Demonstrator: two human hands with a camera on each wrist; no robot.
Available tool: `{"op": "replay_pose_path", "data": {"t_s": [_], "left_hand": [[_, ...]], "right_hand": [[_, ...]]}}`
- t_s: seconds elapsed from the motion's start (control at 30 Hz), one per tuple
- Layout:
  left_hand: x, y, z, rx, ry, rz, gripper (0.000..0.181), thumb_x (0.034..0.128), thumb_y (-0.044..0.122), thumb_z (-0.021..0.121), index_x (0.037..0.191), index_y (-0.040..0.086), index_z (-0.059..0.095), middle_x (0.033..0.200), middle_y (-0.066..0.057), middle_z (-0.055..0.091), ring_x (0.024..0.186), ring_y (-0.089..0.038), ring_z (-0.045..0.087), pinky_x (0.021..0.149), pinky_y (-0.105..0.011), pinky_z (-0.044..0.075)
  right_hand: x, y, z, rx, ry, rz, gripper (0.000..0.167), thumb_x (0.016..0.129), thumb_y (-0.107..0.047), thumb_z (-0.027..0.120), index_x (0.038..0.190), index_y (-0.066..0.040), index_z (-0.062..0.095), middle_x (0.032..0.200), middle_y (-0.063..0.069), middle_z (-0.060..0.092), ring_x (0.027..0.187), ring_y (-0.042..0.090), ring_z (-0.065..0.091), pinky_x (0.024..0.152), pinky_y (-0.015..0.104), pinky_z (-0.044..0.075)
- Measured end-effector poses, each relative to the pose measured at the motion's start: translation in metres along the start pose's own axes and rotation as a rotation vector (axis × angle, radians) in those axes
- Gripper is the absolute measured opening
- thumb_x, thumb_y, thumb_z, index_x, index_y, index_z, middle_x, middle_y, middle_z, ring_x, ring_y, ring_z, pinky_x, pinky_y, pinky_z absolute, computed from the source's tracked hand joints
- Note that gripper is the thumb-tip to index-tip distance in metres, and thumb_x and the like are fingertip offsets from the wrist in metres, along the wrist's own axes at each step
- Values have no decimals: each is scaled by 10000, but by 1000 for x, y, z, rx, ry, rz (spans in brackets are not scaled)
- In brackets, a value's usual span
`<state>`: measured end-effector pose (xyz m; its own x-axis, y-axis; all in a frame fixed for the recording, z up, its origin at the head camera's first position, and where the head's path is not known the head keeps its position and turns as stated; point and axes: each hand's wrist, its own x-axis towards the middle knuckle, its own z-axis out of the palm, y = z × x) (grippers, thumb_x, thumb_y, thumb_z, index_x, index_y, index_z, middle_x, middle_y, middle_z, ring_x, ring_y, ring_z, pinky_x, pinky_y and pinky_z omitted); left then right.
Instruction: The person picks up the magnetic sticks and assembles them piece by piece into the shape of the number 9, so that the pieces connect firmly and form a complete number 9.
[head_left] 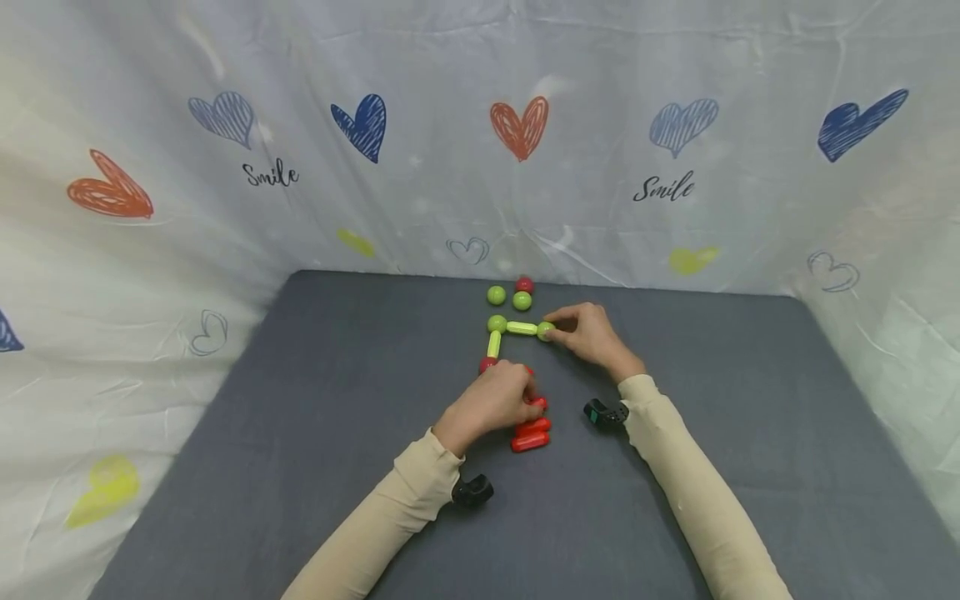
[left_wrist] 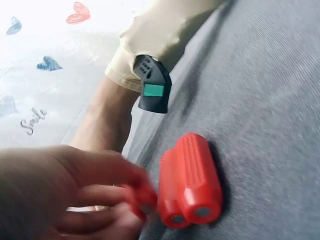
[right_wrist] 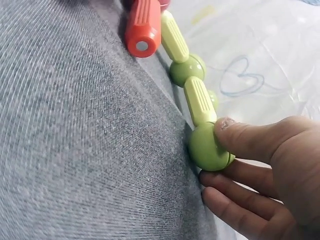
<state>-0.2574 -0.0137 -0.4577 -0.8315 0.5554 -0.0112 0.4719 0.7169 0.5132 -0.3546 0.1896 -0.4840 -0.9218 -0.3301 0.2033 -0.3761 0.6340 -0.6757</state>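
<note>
My right hand (head_left: 592,335) pinches a green ball (right_wrist: 206,149) between thumb and fingers. That ball touches the end of a yellow-green magnetic rod (right_wrist: 199,100), whose other end meets a second green ball (head_left: 497,323). From there another yellow-green rod (head_left: 494,344) runs to a red ball (head_left: 487,364), partly hidden by my left hand (head_left: 491,398). A red magnetic rod (right_wrist: 144,27) with a grey end lies by the red ball. In the left wrist view my left fingers pinch another red rod (left_wrist: 142,198), blurred, beside two red rods (left_wrist: 199,175) lying side by side.
Behind the joined pieces sit two loose green balls (head_left: 496,295) and a loose red ball (head_left: 524,285). The grey tabletop (head_left: 360,358) backs onto a white curtain (head_left: 435,192) printed with hearts. Each wrist wears a black band device (head_left: 604,412).
</note>
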Motion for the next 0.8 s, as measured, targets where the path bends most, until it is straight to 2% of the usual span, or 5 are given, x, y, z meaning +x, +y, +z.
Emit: {"op": "replay_pose_path", "data": {"t_s": [0.13,0.27,0.43,0.6,0.8], "left_hand": [[9,-2,-5,-225,174,-126,132,866,240,786,781,139,778,593,121,611,482,-65,557,481,-237,460],[21,-6,-10,-348,297,-238,115,850,239,810,847,124,799,634,80,664,503,-119,609,491,-288,504],[40,-6,-9,-311,326,-312,121,826,226,813,743,148,775,580,91,645,500,-99,607,508,-288,488],[57,-8,-7,-180,346,-312,317,821,253,819,535,191,694,486,99,587,448,-96,566,499,-286,455],[67,-12,-4,-117,332,-304,383,820,249,825,484,182,655,451,91,557,418,-109,539,478,-282,431]], "right_hand": [[-1,0,-2,10,3,16,272,858,-208,818,1087,-66,784,1019,86,747,891,218,693,777,424,543],[1,-1,-2,24,5,27,267,846,-210,828,1071,-70,790,1005,80,749,890,211,692,771,418,542],[2,1,0,41,11,57,234,838,-209,832,1036,-88,801,958,61,752,831,191,691,711,384,541],[4,2,1,83,19,85,203,833,-208,832,1001,-98,808,918,46,753,787,182,684,670,364,528],[7,1,-2,108,14,116,199,819,-200,839,988,-99,810,903,36,752,770,184,673,650,354,520]]}}
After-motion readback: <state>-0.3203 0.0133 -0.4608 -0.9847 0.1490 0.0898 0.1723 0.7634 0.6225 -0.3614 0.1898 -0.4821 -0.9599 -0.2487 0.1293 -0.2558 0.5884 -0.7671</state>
